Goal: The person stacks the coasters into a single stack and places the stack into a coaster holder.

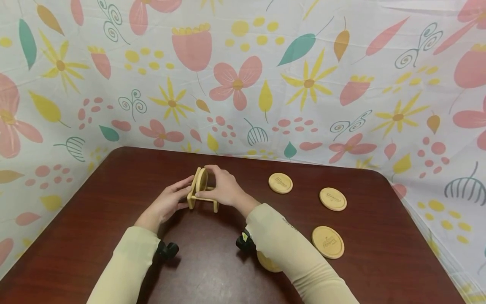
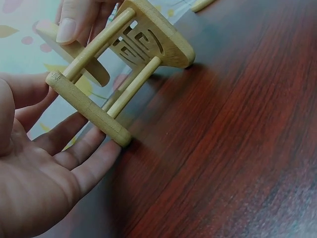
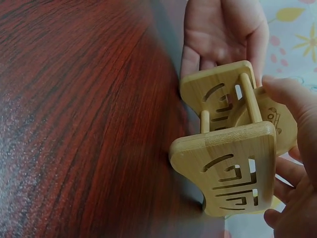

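A small bamboo coaster rack [image 3: 198,153] with two cut-out end panels joined by round rods stands on the table, left of centre in the head view. My left hand [image 1: 163,207] holds its left end panel, thumb at the top edge and fingers along the outer face. A round wooden coaster [image 1: 204,179] is pinched on edge between the thumb and fingers of my right hand [image 1: 228,188]. This coaster leans just inside the left panel, its lower part between the rods; the right wrist view shows printing [image 3: 275,119] on its face.
On the dark red-brown table [image 1: 212,270], several more coasters lie flat to the right: one at the back [image 1: 280,183], one farther right [image 1: 333,199] and one nearer [image 1: 328,242]. Another coaster [image 1: 267,262] is partly under the right sleeve. A flowered cloth [image 1: 235,84] hangs behind.
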Motion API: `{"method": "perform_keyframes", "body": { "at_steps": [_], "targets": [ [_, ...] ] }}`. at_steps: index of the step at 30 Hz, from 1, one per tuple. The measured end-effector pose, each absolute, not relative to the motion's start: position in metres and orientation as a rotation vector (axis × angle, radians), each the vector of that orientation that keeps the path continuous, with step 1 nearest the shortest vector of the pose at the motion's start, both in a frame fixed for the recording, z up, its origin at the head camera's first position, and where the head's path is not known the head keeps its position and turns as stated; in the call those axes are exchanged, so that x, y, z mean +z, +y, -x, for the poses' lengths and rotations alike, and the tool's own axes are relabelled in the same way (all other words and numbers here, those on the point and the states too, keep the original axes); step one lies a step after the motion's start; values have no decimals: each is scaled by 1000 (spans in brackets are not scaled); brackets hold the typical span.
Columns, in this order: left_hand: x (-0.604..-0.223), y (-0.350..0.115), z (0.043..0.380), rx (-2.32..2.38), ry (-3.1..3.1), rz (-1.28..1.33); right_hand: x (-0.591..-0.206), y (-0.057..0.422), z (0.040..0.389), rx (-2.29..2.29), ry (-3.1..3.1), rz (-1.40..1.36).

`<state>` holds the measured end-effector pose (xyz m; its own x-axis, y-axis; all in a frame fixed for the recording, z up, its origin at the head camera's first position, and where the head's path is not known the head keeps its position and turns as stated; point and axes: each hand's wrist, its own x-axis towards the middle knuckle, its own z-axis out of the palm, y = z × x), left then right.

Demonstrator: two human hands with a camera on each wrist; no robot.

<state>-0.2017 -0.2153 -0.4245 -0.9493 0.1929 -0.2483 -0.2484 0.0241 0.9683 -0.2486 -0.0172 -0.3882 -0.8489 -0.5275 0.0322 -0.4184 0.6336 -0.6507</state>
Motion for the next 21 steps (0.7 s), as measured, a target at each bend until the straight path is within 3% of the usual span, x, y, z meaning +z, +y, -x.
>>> {"method": "perform_keyframes", "body": {
  "at_steps": [21],
  "targets": [
    [-424, -216, 201, 1995, 1990, 53, -386, -20, 245, -803, 2731, 879]
  ]
}}
